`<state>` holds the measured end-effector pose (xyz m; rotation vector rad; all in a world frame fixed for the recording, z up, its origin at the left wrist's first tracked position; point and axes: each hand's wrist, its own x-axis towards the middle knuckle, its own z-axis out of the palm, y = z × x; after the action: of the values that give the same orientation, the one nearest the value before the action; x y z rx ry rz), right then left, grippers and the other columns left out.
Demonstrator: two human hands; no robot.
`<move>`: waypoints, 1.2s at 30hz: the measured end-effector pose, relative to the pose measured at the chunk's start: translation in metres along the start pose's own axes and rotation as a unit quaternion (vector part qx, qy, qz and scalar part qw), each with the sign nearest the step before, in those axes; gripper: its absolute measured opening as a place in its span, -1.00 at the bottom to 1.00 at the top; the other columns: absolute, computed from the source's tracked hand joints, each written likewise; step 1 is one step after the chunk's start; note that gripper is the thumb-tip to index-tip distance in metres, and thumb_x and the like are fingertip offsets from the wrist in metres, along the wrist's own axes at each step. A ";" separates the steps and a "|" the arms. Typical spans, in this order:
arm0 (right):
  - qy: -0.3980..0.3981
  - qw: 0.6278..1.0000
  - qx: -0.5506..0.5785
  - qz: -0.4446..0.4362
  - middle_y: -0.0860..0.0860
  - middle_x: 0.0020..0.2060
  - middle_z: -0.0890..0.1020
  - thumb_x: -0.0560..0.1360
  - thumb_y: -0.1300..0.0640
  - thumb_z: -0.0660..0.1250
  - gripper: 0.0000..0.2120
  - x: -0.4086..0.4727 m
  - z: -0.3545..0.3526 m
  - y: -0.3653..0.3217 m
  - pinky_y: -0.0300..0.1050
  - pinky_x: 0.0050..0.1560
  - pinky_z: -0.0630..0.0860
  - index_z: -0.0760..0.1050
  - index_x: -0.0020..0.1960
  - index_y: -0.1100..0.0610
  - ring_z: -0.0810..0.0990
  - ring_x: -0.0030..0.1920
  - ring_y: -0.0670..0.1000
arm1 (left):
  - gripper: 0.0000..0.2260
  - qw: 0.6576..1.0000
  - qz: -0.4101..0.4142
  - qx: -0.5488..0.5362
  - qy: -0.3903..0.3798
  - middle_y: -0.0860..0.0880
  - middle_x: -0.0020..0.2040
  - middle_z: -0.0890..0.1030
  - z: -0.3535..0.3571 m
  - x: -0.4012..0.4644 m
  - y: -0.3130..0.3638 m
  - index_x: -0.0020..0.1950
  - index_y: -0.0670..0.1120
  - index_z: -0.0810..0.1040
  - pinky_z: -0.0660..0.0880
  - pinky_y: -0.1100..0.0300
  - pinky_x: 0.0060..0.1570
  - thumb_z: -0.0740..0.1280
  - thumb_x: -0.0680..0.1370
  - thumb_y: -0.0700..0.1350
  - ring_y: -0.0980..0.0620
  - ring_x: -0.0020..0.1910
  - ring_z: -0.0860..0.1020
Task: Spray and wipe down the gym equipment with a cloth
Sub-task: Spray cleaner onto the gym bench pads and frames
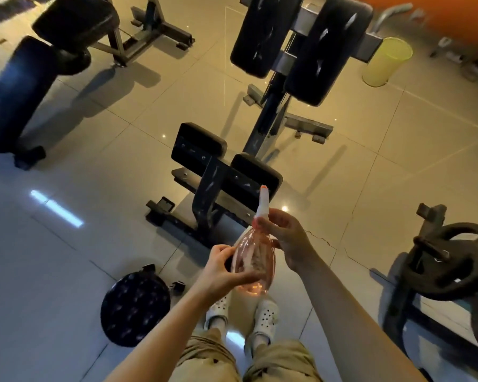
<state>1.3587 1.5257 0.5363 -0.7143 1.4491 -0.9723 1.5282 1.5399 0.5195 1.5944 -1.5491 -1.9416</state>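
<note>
Evidently the spraying step is being readied: the clear pink plastic spray bottle is gripped at its body by the left hand, while its white nozzle neck is pinched by the right hand fingers. No cloth is seen. Aiming at the black padded bench is judged next.

Straight ahead of the 2 hands, the padded machine blocks the way, its 2 upper pads beyond. Open tiled floor lies ahead to the right; weight plates crowd the right, a round stool low left.
</note>
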 end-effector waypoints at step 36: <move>-0.033 0.990 0.010 0.140 0.07 -0.16 0.59 0.50 -0.05 0.36 -0.71 0.032 -0.001 0.114 0.03 -0.07 0.57 0.53 0.06 0.17 0.58 -0.15 0.06 | -0.30 0.989 -0.089 0.087 0.080 0.11 0.20 0.26 0.008 0.025 -0.057 0.38 -0.01 0.39 0.28 0.36 0.10 0.57 0.32 0.07 0.18 0.15 0.28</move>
<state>1.3667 1.5512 0.4205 -0.5066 1.4339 -0.7390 1.5370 1.5525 0.4584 1.9689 -1.5984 -1.7490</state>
